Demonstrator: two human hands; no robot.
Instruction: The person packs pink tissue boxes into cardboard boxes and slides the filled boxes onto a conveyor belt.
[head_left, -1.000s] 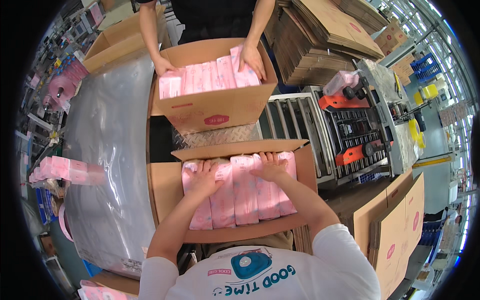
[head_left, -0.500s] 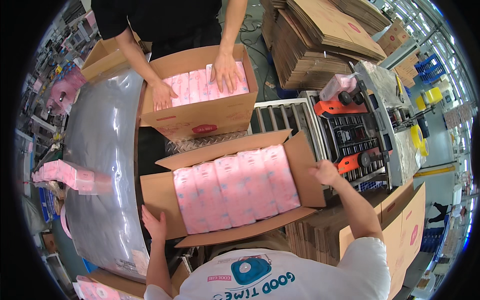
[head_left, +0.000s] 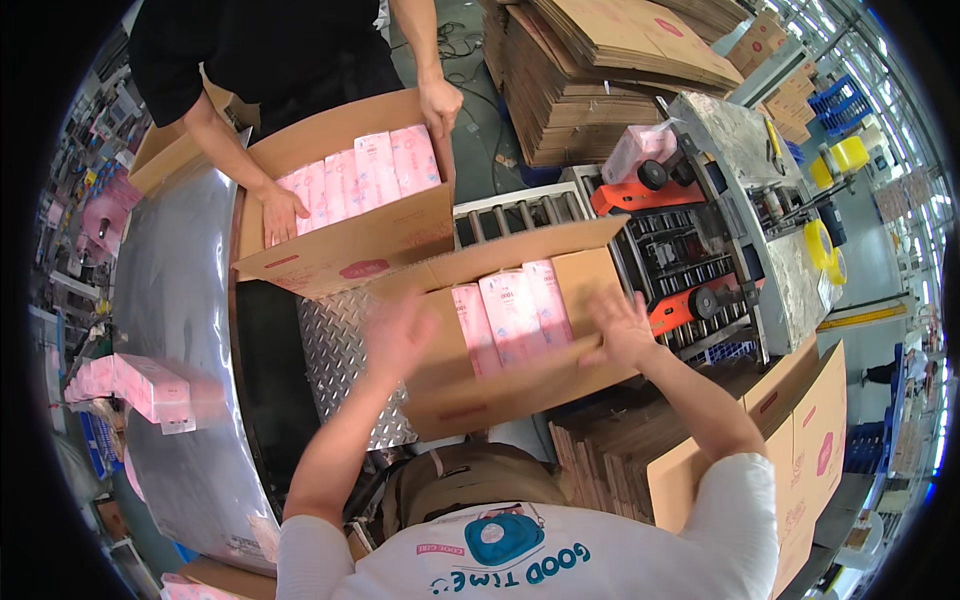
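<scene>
A cardboard carton (head_left: 560, 370) stands in front of me. Its two short end flaps (head_left: 590, 283) are folded inward over pink soft packs (head_left: 513, 310), which show between them, while the long flaps stand up at the front and back. My right hand (head_left: 622, 328) lies at the carton's right end with its fingers spread, touching the cardboard. My left hand (head_left: 400, 335) is over the left end flap; motion smears its fingers, so their closure is unclear.
Across from me, a person's hands (head_left: 284, 212) rest at another carton (head_left: 350, 240) of pink packs. Left is a shiny metal table (head_left: 180, 300) carrying packs (head_left: 145, 388). On the right, an orange-armed roller machine (head_left: 680, 305) stands near flattened cartons (head_left: 580, 90).
The carton's short end flaps have gone from spread outward to folded in over the packs. Both my hands moved inward above it. The other person's right-side hand left the packs for the carton's rim.
</scene>
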